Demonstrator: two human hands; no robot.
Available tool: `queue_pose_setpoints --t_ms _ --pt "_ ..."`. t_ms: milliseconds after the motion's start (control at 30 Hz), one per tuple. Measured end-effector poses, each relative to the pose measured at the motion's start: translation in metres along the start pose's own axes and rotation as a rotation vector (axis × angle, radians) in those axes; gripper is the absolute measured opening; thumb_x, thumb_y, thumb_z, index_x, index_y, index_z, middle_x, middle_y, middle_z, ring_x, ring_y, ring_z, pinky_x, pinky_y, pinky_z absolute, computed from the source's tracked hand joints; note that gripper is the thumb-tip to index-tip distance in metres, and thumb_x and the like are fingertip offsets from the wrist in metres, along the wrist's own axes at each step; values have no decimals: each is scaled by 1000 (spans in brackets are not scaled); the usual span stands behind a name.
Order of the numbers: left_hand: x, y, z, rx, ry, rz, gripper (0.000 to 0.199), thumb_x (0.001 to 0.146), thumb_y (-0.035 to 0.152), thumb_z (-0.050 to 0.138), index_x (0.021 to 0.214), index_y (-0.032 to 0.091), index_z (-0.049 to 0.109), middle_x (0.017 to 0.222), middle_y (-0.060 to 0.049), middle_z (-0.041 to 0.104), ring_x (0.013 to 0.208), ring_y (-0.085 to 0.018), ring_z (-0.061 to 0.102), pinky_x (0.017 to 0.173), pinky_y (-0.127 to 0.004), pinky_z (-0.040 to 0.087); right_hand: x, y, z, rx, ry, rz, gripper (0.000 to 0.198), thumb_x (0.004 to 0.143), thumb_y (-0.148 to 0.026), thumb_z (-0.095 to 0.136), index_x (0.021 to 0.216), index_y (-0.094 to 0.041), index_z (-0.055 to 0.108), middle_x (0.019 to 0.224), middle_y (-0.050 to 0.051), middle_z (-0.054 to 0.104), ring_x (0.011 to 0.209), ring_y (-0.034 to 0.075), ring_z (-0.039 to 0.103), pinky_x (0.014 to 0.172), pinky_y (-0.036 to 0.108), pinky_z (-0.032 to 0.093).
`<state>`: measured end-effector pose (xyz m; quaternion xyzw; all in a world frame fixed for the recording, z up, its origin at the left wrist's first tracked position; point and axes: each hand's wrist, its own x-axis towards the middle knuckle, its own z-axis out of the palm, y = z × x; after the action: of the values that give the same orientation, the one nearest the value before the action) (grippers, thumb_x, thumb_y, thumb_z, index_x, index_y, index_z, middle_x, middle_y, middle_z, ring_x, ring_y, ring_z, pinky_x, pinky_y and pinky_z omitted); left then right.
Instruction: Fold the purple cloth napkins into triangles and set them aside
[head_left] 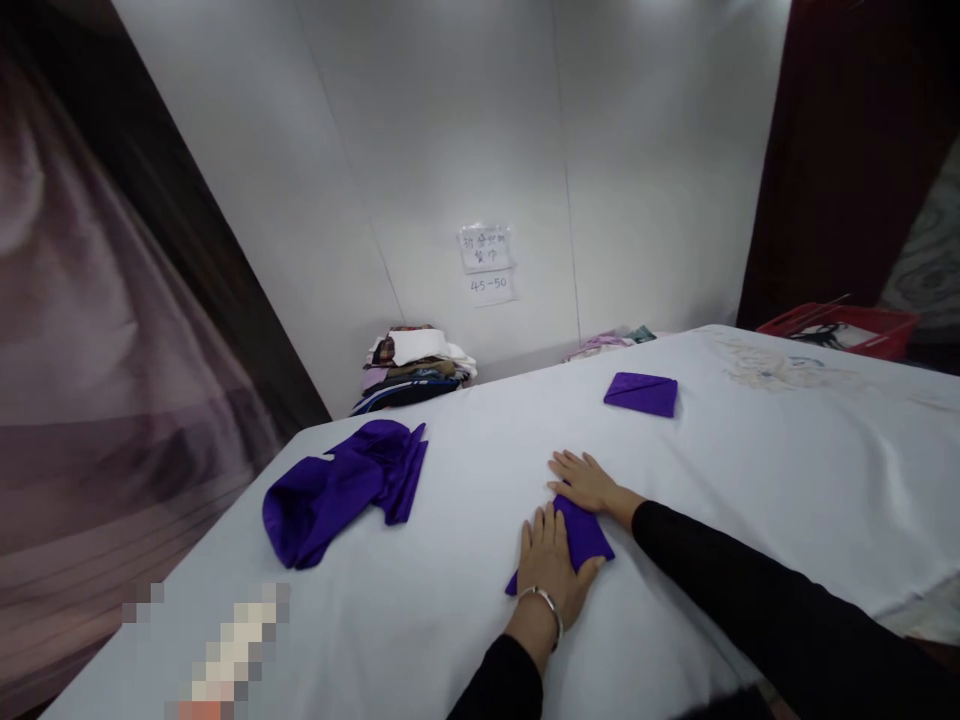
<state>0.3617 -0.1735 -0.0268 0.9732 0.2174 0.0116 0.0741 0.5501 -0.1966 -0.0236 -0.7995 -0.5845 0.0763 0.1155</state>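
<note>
A folded purple napkin (583,535) lies on the white cloth-covered table (450,480), partly hidden under my hands. My left hand (551,570), with a silver bracelet at the wrist, rests flat on its near left part, fingers stretched out. At the far end of the same napkin, my right hand (589,485) lies flat with fingers spread. Farther back sits another purple napkin, folded into a neat rectangle (641,395). To the left is a crumpled heap of purple cloth (341,490).
Stacked clothes (416,365) stand behind the table's back edge, near a pale wall bearing a handwritten sign (487,262). A red basket (874,330) is at the back right. Pink drapery (97,380) hangs on the left. A pixelated patch covers the lower left.
</note>
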Motion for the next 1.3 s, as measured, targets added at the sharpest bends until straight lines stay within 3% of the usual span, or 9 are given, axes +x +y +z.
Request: queue_pose_setpoints --t_ms 300,533,633,700,767,1033,1300 --pt "-1 3 -3 -64 -8 3 86 79 67 15 142 9 15 150 -11 13 136 -29 5 110 -48 5 18 17 4 -41 -13 85 61 88 -54 23 139 -22 29 149 8 19 135 27 10 105 51 7" --pt "-3 2 -5 -68 -17 7 86 80 68 13 142 9 14 150 -11 11 137 -28 4 110 -47 5 30 11 -20 -1 6 171 63 89 -56 15 140 -21 27 148 9 20 135 27 13 104 51 12" --pt "-3 1 -4 -56 -12 9 84 80 66 14 142 9 15 150 -11 13 137 -28 4 110 -47 5 19 -9 -25 14 52 -6 67 87 -60 19 141 -21 24 149 7 16 136 24 7 107 46 2" --pt "-2 1 -2 -50 1 7 83 80 66 17 142 9 16 149 -11 15 137 -29 5 110 -48 6 8 -22 -22 46 15 -197 67 88 -60 19 141 -20 24 148 8 21 136 22 10 107 43 0" --pt "-1 0 0 -47 6 3 83 81 66 18 142 10 15 149 -11 17 136 -28 7 110 -48 6 -1 -29 -16 78 -57 -277 66 88 -61 19 140 -22 27 147 8 25 135 22 14 107 44 3" --pt "5 -9 17 -74 18 28 86 79 69 23 141 11 16 148 -10 15 136 -31 6 110 -49 8 14 -17 -10 64 -56 -175 68 87 -63 18 139 -21 30 148 10 20 136 24 10 107 45 5" --pt "7 -13 17 -90 -20 41 83 79 65 32 141 12 17 148 -9 14 135 -33 10 110 -52 11 38 -7 -8 46 -36 -99 69 86 -64 20 140 -22 28 149 9 17 136 25 8 106 47 4"
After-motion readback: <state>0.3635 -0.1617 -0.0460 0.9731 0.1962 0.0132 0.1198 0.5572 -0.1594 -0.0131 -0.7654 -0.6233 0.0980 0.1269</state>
